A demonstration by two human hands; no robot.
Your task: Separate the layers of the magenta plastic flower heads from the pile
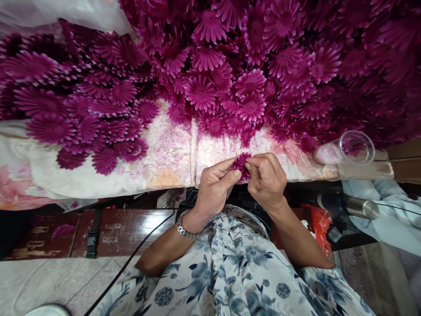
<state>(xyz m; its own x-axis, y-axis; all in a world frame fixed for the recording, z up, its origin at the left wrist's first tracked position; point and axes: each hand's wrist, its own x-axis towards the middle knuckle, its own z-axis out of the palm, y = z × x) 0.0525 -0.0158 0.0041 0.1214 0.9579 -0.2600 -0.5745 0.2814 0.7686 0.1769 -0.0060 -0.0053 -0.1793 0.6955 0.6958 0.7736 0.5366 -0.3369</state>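
Observation:
A small magenta artificial flower [242, 166] is between my two hands, just over the table's front edge. My left hand [215, 184] pinches its left side between thumb and fingers. On the other side, my right hand [268, 177] is closed, with thumb and forefinger pressed together at the petals. Part of the flower is hidden behind my fingers. Beyond my hands lies a large heap of magenta flower heads [251, 105], with light-edged petals. A second pile of magenta flowers [87, 127] spreads to the left.
A floral cloth [164, 162] covers the table. A clear plastic cup [357, 148] lies tipped at the right. Below the edge are a wooden bench [121, 230], a metal-capped bottle [362, 207] and a red plastic bag [322, 228]. A dark cable [131, 256] runs at lower left.

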